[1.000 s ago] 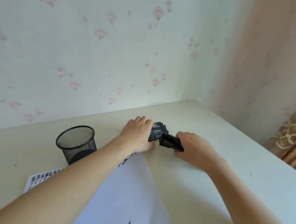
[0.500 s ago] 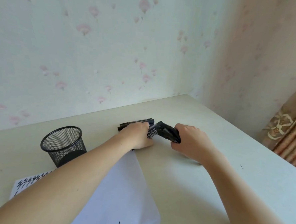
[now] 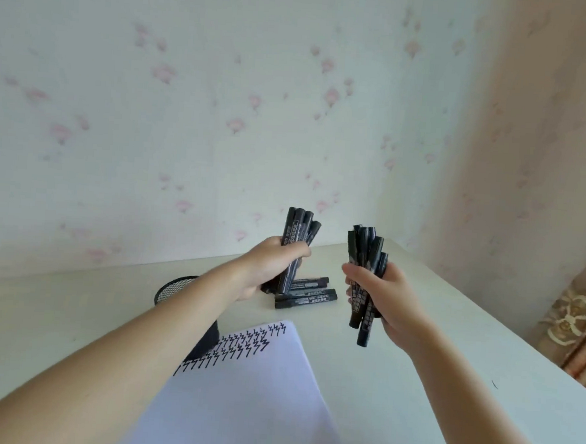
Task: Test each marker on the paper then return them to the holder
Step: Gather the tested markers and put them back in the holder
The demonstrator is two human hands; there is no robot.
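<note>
My left hand (image 3: 271,268) grips a bundle of several black markers (image 3: 301,227), held upright above the table. My right hand (image 3: 388,301) grips a second bundle of several black markers (image 3: 367,250), also upright and lifted. A few more black markers (image 3: 309,296) lie flat on the table between and behind my hands. The black mesh holder (image 3: 172,291) stands at the left, mostly hidden by my left forearm. A white paper (image 3: 250,397) with rows of black zigzag test marks lies in front of it.
The pale table (image 3: 446,385) runs to a floral wallpapered wall behind and a corner at the right. A patterned curtain (image 3: 573,324) hangs beyond the table's right edge. A small dark mark sits on the table at the right.
Both hands were gathering markers flat on the table; now each has lifted a bundle upright into the air. A few markers stay lying on the table. The camera view has tilted.
</note>
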